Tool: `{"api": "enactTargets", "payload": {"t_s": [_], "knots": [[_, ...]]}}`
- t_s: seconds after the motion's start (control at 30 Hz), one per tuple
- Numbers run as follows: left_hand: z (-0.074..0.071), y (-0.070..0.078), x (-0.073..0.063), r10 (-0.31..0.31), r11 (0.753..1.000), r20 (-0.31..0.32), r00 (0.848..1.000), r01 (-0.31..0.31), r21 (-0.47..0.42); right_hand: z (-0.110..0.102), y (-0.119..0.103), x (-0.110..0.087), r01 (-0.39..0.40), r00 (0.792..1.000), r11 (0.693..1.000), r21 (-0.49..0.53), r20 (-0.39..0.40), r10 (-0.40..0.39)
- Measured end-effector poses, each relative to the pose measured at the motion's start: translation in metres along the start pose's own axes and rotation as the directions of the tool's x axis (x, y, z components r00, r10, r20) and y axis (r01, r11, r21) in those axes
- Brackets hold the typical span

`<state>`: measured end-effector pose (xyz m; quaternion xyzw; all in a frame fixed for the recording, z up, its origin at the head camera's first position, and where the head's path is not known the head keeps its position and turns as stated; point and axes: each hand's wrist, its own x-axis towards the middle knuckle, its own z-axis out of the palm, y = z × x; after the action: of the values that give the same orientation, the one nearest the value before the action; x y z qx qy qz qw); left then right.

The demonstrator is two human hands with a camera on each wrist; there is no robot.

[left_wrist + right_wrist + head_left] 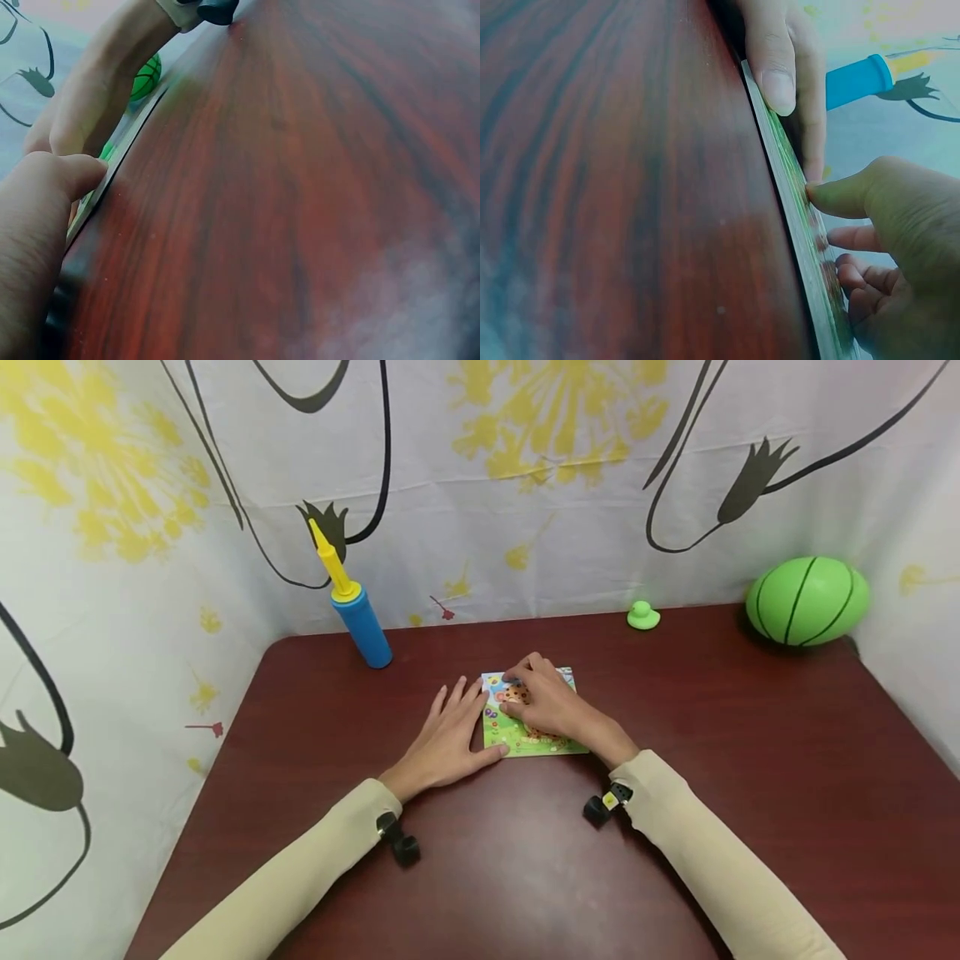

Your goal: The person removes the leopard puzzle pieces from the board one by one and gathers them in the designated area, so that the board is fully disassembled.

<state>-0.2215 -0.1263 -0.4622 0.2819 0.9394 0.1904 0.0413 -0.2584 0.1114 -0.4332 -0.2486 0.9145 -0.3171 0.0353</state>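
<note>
A flat, thin-edged picture board (pixel 495 744) lies on the table, printed with a spotted cartoon animal on green and blue. My left hand (pixel 447 739) rests beside it with fingers stretched out, fingertips at its left edge and thumb at the near left corner. Over the board's middle, my right hand (pixel 551 697) touches the printed face with thumb and bent fingertips, thumb and forefinger apart. In the right wrist view, the board's pale edge (pixel 784 195) lies low against the tabletop, and no raised thing shows between those fingertips. The right palm hides part of the picture.
A blue hand pump (pixel 363 628) with a yellow nozzle stands at the back left. Along the back edge sit a small green rubber duck (pixel 642 616) and a green ball (pixel 808 602) with black lines. A patterned cloth (pixel 495 552) hangs behind the dark red table (pixel 750 735).
</note>
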Motion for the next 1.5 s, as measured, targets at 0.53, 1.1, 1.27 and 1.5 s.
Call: {"api": "enactTargets", "payload": {"t_s": [0.53, 1.1, 1.27, 1.5], "knots": [[-0.018, -0.018, 0.0, 0.059, 0.998, -0.02, 0.998, -0.058, 0.026, -0.002, -0.012, 0.016, 0.019, 0.999, 1.0, 0.024, -0.038, -0.018], [-0.011, -0.003, 0.001, 0.042, 0.999, -0.03, 0.999, -0.042, 0.011, -0.011, -0.015, 0.01, -0.017, 1.0, 0.998, -0.059, 0.004, 0.017], [-0.01, 0.0, 0.001, 0.017, 1.0, -0.044, 0.999, -0.016, 0.01, -0.009, -0.014, 0.012, -0.01, 1.0, 0.997, -0.075, 0.005, 0.01], [-0.001, 0.0, 0.002, -0.012, 1.0, -0.027, 1.0, 0.011, -0.017, -0.003, -0.005, 0.013, 0.0, 1.0, 0.999, -0.041, 0.011, 0.0]]}}
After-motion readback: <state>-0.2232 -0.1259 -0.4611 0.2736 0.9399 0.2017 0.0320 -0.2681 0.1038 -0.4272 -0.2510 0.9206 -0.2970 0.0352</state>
